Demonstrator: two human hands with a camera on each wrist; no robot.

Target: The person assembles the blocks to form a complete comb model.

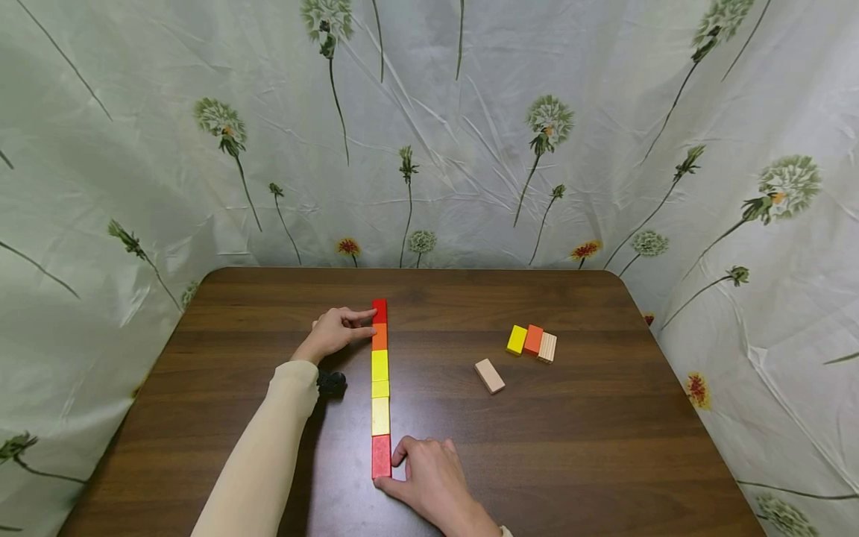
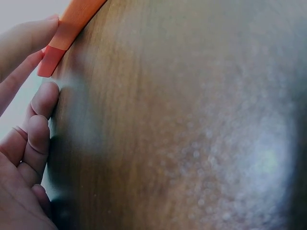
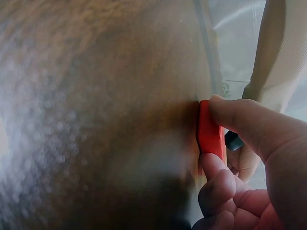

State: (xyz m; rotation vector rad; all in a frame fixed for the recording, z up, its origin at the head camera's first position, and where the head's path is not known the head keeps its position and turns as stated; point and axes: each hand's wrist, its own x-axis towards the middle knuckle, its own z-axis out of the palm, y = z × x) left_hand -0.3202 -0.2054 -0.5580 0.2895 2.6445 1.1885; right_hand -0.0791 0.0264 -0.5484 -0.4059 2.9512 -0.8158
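Observation:
Wooden blocks form a straight row running away from me in the head view. At its far end, my left hand (image 1: 334, 331) reaches in from the left, index fingertip touching a red block (image 1: 379, 309) and thumb touching an orange block (image 1: 379, 336). Nearer come a yellow block (image 1: 379, 365), a shorter yellow piece (image 1: 380, 388) and a pale yellow block (image 1: 380, 415). My right hand (image 1: 432, 481) pinches the near red block (image 1: 381, 456), thumb at its near end and index finger by its right side. The right wrist view shows that red block (image 3: 210, 129) between thumb and fingers.
Right of the row lies a plain wooden block (image 1: 490, 376). Beyond it a yellow block (image 1: 516, 339), an orange block (image 1: 533, 339) and a striped wood-grain block (image 1: 547, 347) sit side by side. A floral curtain (image 1: 470, 149) hangs behind the brown table (image 1: 604, 447).

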